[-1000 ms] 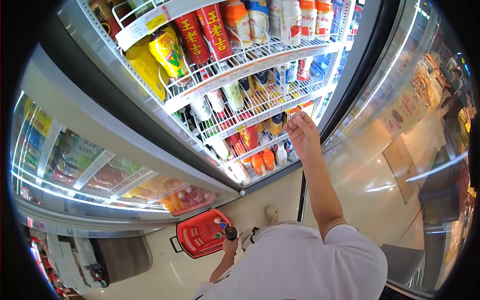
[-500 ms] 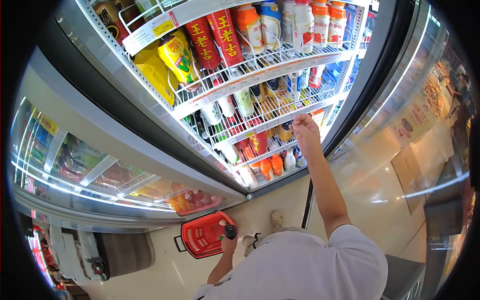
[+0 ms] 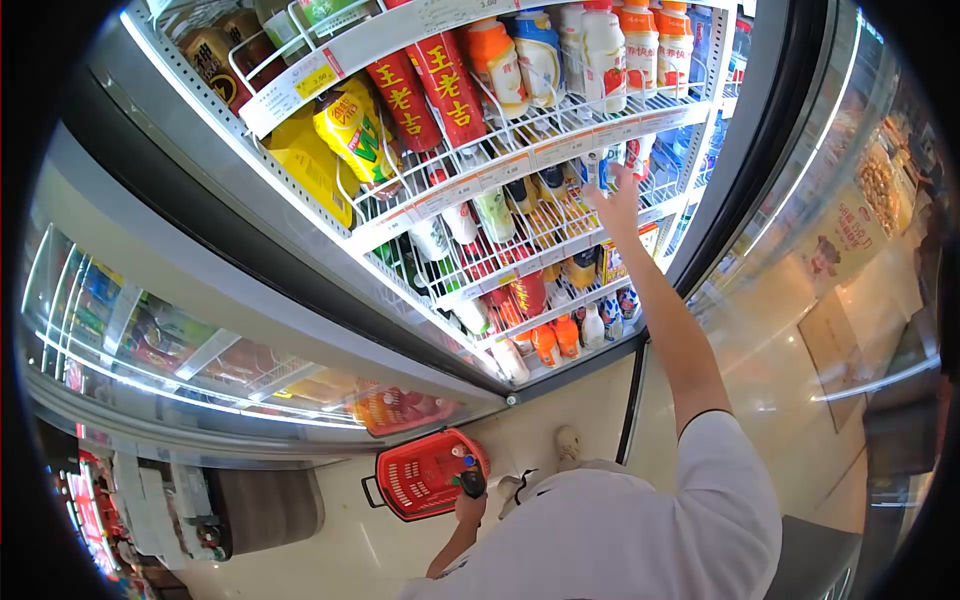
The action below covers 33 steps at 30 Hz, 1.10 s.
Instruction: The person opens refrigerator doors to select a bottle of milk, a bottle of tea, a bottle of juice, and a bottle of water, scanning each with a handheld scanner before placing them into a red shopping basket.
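Observation:
My right hand [image 3: 613,195] reaches into the lit drinks fridge with thumb and fingers apart, holding nothing. Its fingertips are at the second shelf, right by a white-and-blue bottle [image 3: 595,170] and a white-and-red bottle [image 3: 638,155]. Low down, my left hand [image 3: 470,507] is closed around the dark grip of a red shopping basket [image 3: 405,470]. A few small bottle tops, one with a blue cap [image 3: 470,462], show inside the basket beside that grip.
Above stand red cartons [image 3: 445,90], a yellow bottle [image 3: 355,130] and white bottles with orange caps [image 3: 640,45]. A glass door [image 3: 190,340] stands at the left, another [image 3: 790,250] at the right. My shoe [image 3: 568,445] is near the fridge base.
My right hand has moved up and forward, from the shelf's front edge into the second shelf, and its fingers have opened. The view has shifted slightly; my left hand stays at the basket.

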Each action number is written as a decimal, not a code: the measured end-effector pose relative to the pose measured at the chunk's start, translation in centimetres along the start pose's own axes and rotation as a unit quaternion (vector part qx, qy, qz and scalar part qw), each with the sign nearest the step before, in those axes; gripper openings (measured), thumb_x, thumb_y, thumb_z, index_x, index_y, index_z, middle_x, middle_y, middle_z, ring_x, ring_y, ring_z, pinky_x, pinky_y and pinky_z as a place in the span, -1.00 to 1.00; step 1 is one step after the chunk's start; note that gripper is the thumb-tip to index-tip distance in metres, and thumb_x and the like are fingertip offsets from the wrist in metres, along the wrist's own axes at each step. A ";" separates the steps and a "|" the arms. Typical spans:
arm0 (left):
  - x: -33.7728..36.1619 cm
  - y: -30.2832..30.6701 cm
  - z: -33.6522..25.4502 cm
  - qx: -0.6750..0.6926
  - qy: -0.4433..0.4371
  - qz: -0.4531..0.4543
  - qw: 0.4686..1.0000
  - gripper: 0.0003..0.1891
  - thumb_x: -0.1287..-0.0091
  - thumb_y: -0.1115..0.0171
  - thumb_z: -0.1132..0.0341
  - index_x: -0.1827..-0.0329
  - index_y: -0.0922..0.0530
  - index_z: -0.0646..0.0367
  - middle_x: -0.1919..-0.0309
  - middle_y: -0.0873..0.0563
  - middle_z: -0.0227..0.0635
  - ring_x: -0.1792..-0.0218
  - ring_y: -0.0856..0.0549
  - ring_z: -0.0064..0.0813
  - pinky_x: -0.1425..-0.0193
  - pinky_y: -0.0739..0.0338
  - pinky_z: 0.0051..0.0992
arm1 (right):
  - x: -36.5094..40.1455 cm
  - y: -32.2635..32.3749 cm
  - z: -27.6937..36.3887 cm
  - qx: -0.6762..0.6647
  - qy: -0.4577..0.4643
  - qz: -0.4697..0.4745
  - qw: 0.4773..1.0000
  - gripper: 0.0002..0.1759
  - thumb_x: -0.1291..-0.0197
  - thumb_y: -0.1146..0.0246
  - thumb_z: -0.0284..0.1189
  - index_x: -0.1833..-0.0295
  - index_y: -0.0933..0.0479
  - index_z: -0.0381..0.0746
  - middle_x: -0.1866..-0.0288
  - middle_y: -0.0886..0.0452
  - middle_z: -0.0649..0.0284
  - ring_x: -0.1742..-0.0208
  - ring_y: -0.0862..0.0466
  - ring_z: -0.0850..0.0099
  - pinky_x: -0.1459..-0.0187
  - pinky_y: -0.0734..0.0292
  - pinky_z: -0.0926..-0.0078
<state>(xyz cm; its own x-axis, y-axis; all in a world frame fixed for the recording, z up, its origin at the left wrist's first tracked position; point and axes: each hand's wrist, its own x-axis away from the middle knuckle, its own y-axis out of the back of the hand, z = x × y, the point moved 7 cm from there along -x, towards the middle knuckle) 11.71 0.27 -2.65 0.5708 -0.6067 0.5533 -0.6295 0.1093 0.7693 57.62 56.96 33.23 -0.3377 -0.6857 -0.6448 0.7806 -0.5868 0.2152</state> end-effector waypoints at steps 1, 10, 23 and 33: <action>-0.4 0.0 0.2 0.005 0.004 -0.002 1.000 -0.48 -0.03 -0.49 0.02 0.01 -0.71 0.18 0.17 -0.79 0.05 0.04 -0.78 0.04 -0.04 -0.65 -0.08 | -1.0 -0.3 0.2 0.033 -0.014 0.005 0.999 -0.13 0.04 -0.55 -0.18 -0.35 -0.36 -0.30 -0.22 -0.44 -0.09 -0.31 -0.39 -0.08 -0.34 -0.28 -0.02; -0.4 0.9 -1.9 0.021 -0.022 -0.032 0.999 -0.44 -0.04 -0.47 -0.06 0.04 -0.72 0.21 0.18 -0.79 0.09 0.06 -0.78 0.10 -0.01 -0.66 -0.06 | -5.8 -4.1 -2.9 0.176 -0.142 0.042 0.973 0.01 0.13 -0.57 0.03 -0.29 -0.34 -0.41 -0.20 -0.49 -0.25 -0.27 -0.44 -0.19 -0.36 -0.26 -0.07; 1.3 0.0 0.5 -0.006 -0.004 -0.004 1.000 -0.49 -0.03 -0.48 0.02 0.05 -0.69 0.19 0.16 -0.79 0.06 0.04 -0.77 0.05 -0.05 -0.64 -0.07 | 0.9 -0.3 -3.5 -0.077 -0.122 -0.102 0.984 -0.32 0.06 -0.56 -0.34 -0.19 -0.48 -0.29 0.03 -0.71 -0.03 -0.04 -0.71 0.01 -0.11 -0.55 0.14; 1.2 1.7 -3.5 0.157 -0.163 -0.101 0.969 -0.58 -0.07 -0.50 0.16 0.08 -0.66 0.22 0.28 -0.78 0.04 0.16 -0.77 0.11 0.10 -0.65 -0.10 | 17.5 6.2 -2.3 -0.527 -0.407 -0.201 0.718 -0.74 -0.31 -0.31 -0.41 -0.05 -0.49 -0.18 0.24 -0.65 0.25 0.21 -0.73 0.40 0.17 -0.68 0.32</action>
<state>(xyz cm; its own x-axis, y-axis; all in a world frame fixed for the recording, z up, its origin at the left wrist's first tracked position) 13.15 2.51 0.46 0.5350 -0.8125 0.2314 -0.6806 -0.2522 0.6879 57.77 42.37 21.57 -0.5082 -0.8285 0.2352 0.3534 -0.4496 -0.8203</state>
